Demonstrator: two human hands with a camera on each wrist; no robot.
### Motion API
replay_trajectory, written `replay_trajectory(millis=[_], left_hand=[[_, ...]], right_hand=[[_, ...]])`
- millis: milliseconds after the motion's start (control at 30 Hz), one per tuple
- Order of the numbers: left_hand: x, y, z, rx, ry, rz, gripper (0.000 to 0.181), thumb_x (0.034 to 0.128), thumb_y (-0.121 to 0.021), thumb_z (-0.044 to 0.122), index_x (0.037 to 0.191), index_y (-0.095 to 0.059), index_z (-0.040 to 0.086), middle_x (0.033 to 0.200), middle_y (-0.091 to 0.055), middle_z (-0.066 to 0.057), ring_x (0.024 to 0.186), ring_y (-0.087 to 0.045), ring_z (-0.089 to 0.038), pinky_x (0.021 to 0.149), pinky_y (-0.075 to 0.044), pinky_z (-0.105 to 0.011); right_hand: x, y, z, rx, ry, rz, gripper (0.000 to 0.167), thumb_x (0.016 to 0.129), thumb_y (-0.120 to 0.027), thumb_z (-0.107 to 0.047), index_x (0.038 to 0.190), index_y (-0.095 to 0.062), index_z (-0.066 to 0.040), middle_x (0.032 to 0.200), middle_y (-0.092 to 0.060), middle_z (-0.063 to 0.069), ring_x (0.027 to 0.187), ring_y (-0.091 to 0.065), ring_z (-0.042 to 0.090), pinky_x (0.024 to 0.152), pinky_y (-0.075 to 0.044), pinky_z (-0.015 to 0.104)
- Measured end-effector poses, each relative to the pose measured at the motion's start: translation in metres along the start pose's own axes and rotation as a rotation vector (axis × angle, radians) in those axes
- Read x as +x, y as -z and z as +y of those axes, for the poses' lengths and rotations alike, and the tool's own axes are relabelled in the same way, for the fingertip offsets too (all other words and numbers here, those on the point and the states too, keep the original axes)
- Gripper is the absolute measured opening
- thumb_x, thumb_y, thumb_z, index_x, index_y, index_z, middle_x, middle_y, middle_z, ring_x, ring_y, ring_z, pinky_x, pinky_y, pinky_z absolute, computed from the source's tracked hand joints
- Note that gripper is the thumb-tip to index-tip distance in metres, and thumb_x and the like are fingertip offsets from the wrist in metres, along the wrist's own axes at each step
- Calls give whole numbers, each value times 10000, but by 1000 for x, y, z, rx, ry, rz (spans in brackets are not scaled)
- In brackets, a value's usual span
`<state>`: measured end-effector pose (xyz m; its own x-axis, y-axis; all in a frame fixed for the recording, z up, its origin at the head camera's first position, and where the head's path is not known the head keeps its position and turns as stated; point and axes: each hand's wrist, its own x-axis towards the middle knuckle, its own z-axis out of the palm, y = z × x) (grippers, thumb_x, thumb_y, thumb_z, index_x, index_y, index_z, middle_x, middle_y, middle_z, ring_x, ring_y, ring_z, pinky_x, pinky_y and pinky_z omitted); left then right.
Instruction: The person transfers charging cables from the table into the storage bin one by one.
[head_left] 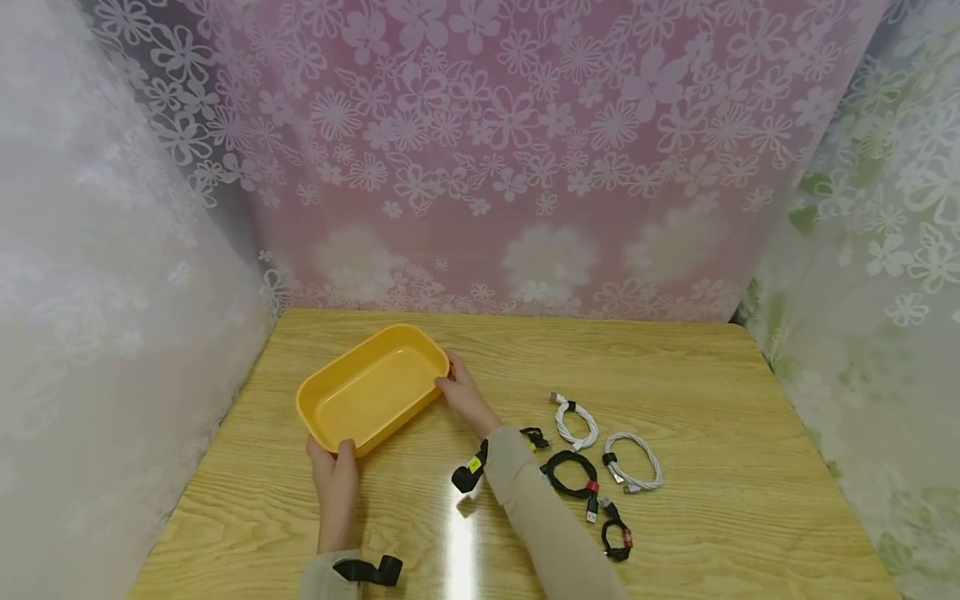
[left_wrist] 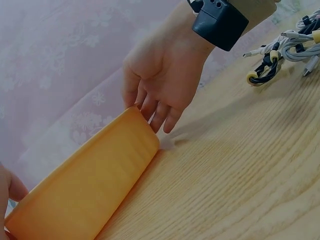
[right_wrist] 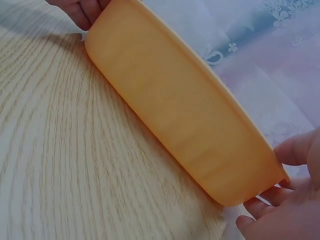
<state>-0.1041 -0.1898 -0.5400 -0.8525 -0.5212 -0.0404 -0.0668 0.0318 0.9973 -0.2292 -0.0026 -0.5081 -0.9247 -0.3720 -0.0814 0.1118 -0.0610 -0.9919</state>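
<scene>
Plainly, both arms reach forward over the table (head_left: 420, 533), sleeves pale, each wrist wearing a black camera strap. The left hand (head_left: 335, 482) points almost straight ahead, its thumb up at the rim. The right hand (head_left: 467, 398) comes in on a slant, the forearm angling forward and leftward, thumb at the rim, fingers reaching lower around the end. Both hands grip the tray (head_left: 375, 398): the left holds its near-left corner, the right its right end.

So the yellow tray lies ahead of the left hand and to the left of the right one, spanning the gap between them on the left part of the table. Its long side runs slantwise, the right end farther away, the open top facing up. Whether its base touches the wood is hard to tell.

To the right of the right forearm lie coiled cables, two white (head_left: 594, 427) and others black (head_left: 570, 457), well apart from the tray.
</scene>
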Motion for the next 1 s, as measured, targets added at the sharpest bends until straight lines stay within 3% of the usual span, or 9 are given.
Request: replay_trajectory(millis=[67, 167, 300, 500, 733, 1000], left_hand=[[4, -2, -6, 2, 1, -8, 632, 1000, -418, 82, 1557, -119, 52, 1556, -286, -167, 1404, -294, -249, 1102, -238, -441], [5, -5, -6, -7, -2, -21, 639, 1001, -416, 79, 1563, -112, 64, 1564, -278, -157, 1412, -285, -248, 1109, -230, -451], [7, -9, -5, -7, -12, -36, 637, 1000, -409, 76, 1562, -110, 67, 1559, -283, -157, 1406, -289, -244, 1105, -235, -441], [10, -16, -4, -10, -22, -67, 616, 996, -399, 62, 1548, -125, 51, 1527, -315, -160, 1376, -324, -236, 1088, -256, -424], [17, -23, -5, 22, -20, -96, 562, 990, -383, 70, 1516, -186, 51, 1439, -394, -141, 1252, -392, -195, 991, -287, -266], [24, -34, -2, 29, -19, -164, 560, 986, -376, 76, 1508, -178, 39, 1435, -376, -162, 1243, -385, -210, 1017, -274, -330]], right_hand=[[-2, 2, -2, 11, 4, 14, 572, 989, -387, 92, 1514, -160, 104, 1574, -191, 298, 1449, -230, 407, 1147, -251, 490], [3, 7, 7, 9, 0, 24, 592, 992, -386, 93, 1524, -127, 97, 1591, -149, 285, 1468, -186, 391, 1158, -221, 489], [7, 14, 21, -38, 7, 61, 593, 1009, -400, 53, 1541, -137, 56, 1603, -158, 249, 1478, -182, 350, 1166, -203, 477], [3, 21, 25, -96, 20, 124, 567, 1025, -413, 8, 1544, -186, 6, 1595, -218, 204, 1469, -230, 319, 1162, -226, 460], [-5, 28, 26, -87, 13, 180, 559, 1022, -411, 11, 1535, -188, 17, 1597, -204, 208, 1476, -207, 313, 1172, -200, 449], [-15, 39, 24, -36, 24, 196, 539, 1034, -388, 10, 1528, -174, 15, 1592, -183, 220, 1476, -192, 340, 1170, -187, 485]])
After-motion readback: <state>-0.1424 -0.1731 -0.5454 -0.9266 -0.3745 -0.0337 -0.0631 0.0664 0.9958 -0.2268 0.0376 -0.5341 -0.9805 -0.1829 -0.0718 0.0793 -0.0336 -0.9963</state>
